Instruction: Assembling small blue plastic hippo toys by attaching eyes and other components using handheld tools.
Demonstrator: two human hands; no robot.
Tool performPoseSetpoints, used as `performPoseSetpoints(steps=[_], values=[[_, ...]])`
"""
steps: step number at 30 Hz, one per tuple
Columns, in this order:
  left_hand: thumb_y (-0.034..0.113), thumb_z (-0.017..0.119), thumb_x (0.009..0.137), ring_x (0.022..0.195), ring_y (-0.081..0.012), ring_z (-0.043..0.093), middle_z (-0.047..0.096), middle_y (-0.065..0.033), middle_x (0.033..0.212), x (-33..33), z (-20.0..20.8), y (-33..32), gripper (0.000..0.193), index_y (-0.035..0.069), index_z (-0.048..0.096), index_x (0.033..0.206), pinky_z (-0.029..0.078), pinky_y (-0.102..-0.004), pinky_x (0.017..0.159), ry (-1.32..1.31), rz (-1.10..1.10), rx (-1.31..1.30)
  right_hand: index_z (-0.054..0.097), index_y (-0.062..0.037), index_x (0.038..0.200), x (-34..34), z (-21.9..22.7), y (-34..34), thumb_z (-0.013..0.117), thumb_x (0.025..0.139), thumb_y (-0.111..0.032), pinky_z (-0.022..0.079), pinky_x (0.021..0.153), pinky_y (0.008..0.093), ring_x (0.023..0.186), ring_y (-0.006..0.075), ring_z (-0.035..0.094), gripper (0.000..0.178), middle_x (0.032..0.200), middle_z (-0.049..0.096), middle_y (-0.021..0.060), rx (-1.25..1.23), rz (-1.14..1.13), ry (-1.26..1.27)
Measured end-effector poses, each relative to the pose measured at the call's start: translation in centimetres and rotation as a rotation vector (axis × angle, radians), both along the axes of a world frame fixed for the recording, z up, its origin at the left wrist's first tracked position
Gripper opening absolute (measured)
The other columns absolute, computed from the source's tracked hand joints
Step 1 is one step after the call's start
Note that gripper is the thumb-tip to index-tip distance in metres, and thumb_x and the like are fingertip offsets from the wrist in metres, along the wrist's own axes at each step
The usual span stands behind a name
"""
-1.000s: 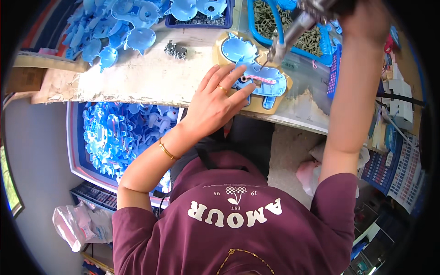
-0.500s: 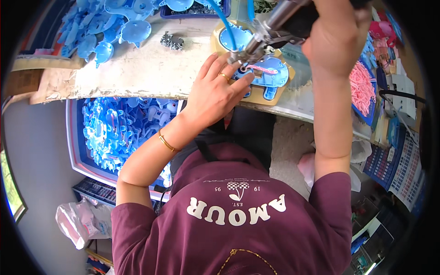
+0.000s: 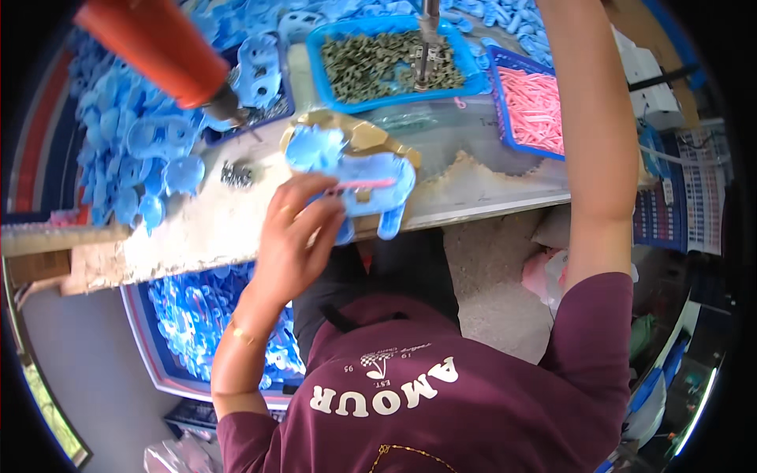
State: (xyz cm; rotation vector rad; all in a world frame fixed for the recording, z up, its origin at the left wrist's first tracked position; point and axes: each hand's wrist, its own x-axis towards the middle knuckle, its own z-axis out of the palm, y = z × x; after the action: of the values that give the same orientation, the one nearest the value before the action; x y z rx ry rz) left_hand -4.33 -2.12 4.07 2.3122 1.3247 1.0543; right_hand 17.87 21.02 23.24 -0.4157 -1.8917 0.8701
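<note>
Blue shell (image 3: 382, 168) now lifted; basket (image 3: 499, 94) holds pink strips (image 3: 534, 109).

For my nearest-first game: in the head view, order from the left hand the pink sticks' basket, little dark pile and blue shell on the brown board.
1. Blue shell, at the left hand.
2. Little dark pile, to its left.
3. Pink sticks' basket, far to the right.

Left fingers (image 3: 307, 188) bent, right arm (image 3: 601, 142) outstretched

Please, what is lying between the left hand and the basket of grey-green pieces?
In the head view, the blue plastic shell lies there, on a brownish holder.
</note>
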Motion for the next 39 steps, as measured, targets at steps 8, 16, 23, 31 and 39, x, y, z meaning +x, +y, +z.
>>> performPoseSetpoints(steps=[8,16,23,31,39], values=[[0.011,0.070,0.083,0.093,-0.0346,0.061,0.069,-0.0132,0.093,-12.7,11.5,-8.4,0.014,0.001,0.068,0.093,0.048,-0.0418,0.083,0.370,0.177,-0.715,0.073,-0.0008,0.107,18.3,-19.7,17.5,0.066,0.095,-0.027,0.055,0.074,0.0411,0.079,0.0181,0.070,0.030,0.085,0.073,0.0103,0.093,-0.679,-0.783],[0.023,0.067,0.095,0.121,-0.0338,0.062,0.068,-0.0175,0.126,-15.0,9.6,-12.8,0.047,0.007,0.059,0.138,0.047,-0.0438,0.104,0.596,0.682,-0.794,0.074,-0.0123,0.110,19.4,-25.9,19.1,0.063,0.093,-0.030,0.054,0.088,0.0456,0.101,0.0341,0.069,0.027,0.107,0.074,0.0150,-0.001,-0.714,-1.330],[0.012,0.072,0.088,0.101,-0.0368,0.067,0.070,-0.0163,0.118,-7.3,8.6,-2.9,0.033,0.004,0.067,0.120,0.052,-0.0432,0.088,0.370,0.065,-0.457,0.071,-0.0051,0.096,20.9,-21.3,14.9,0.069,0.086,-0.029,0.057,0.074,0.0484,0.087,0.0380,0.071,0.026,0.098,0.072,0.0175,0.277,-1.285,-1.292],[0.011,0.077,0.082,0.102,-0.0327,0.068,0.061,-0.0135,0.136,5.0,3.4,5.4,0.046,0.009,0.067,0.126,0.056,-0.0407,0.087,0.113,-0.145,0.036,0.053,-0.0090,0.107,9.8,-12.8,-2.0,0.076,0.087,-0.010,0.055,0.057,0.0249,0.073,0.0121,0.069,0.031,0.096,0.066,0.0027,-0.783,0.226,-0.536],[0.008,0.079,0.080,0.090,-0.0230,0.069,0.065,-0.0106,0.126,5.8,0.3,5.0,0.048,0.005,0.067,0.126,0.059,-0.0333,0.077,0.077,-0.163,0.249,0.065,-0.0043,0.102,11.0,-15.3,4.4,0.064,0.097,-0.026,0.054,0.063,0.0274,0.075,0.0136,0.070,0.022,0.093,0.072,0.0051,-0.628,0.107,-0.535]])
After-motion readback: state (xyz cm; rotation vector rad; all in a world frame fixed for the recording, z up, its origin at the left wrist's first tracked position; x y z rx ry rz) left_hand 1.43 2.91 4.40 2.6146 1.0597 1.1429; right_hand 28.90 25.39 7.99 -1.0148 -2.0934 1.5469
